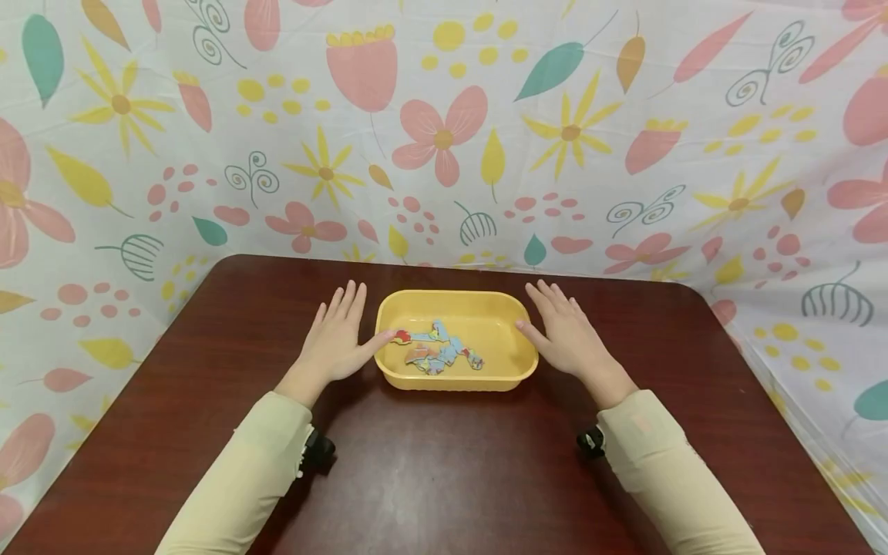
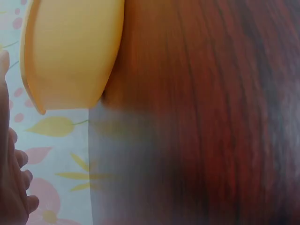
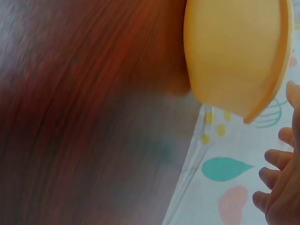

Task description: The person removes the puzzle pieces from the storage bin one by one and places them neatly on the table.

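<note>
A yellow plastic tray (image 1: 454, 383) with rounded corners stands on the table, and its outer wall (image 2: 75, 51) fills the upper left of the left wrist view. Flat, colourful cut-out pieces (image 1: 447, 351), like jigsaw pieces, lie in a loose pile on its floor, left of the middle. My left hand (image 1: 334, 339) is beside the tray's left end, fingers straight, thumb at the rim. On the other side my right hand (image 1: 569, 335) mirrors it, its thumb near the right rim. Whether either thumb touches the rim I cannot tell. Neither hand holds anything.
The dark red-brown table (image 1: 444, 470) has a shiny top and rounded far corners. Behind it and along both sides hangs a white cloth (image 1: 513, 208) printed with flowers and leaves. A black wrist device (image 1: 317, 451) shows at the left cuff, another (image 1: 590, 442) at the right.
</note>
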Demonstrator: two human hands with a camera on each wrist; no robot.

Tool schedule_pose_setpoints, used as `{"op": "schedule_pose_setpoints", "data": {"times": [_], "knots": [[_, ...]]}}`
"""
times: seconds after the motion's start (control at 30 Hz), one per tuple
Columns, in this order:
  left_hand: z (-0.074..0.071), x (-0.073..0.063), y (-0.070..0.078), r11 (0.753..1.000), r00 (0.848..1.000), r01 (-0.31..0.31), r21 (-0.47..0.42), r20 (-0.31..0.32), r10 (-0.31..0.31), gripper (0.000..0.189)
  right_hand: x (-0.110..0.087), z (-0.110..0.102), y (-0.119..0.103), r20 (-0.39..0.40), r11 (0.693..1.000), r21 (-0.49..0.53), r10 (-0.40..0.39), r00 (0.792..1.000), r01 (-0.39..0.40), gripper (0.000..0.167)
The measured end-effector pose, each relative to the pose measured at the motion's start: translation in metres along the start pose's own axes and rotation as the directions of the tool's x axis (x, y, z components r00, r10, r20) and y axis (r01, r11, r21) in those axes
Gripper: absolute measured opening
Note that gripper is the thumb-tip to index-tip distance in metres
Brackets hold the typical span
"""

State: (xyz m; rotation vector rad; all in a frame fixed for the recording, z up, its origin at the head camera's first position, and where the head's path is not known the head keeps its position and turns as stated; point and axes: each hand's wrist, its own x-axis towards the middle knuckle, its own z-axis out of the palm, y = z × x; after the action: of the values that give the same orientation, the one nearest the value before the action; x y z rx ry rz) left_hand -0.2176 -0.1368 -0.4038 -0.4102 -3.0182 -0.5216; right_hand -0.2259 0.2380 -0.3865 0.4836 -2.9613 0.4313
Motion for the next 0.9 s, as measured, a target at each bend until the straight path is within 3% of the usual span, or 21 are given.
{"op": "schedule_pose_setpoints", "data": {"times": [0.27,0.47,0.7,0.9], "knots": [[0.005,0.001,0.001,0.995,1.000,0.001,-0.096,-0.016,-0.002,0.093,0.002,0.004,-0.015,0.035,0.996,0.088,-0.025,0.999,0.022,0.067],[0.006,-0.001,0.002,0.978,1.000,0.005,-0.209,-0.012,-0.008,0.090,0.003,0.005,-0.030,-0.003,0.989,0.140,-0.057,0.998,0.057,0.056],[0.009,-0.003,0.003,0.932,0.998,0.064,-0.356,0.042,-0.053,0.087,0.010,0.013,-0.042,0.024,0.978,0.192,-0.090,0.996,0.084,0.050],[0.017,-0.002,0.003,0.885,0.999,0.039,-0.464,0.003,-0.042,0.081,0.016,0.020,-0.049,0.104,0.974,0.214,-0.100,0.990,0.076,0.048]]}}
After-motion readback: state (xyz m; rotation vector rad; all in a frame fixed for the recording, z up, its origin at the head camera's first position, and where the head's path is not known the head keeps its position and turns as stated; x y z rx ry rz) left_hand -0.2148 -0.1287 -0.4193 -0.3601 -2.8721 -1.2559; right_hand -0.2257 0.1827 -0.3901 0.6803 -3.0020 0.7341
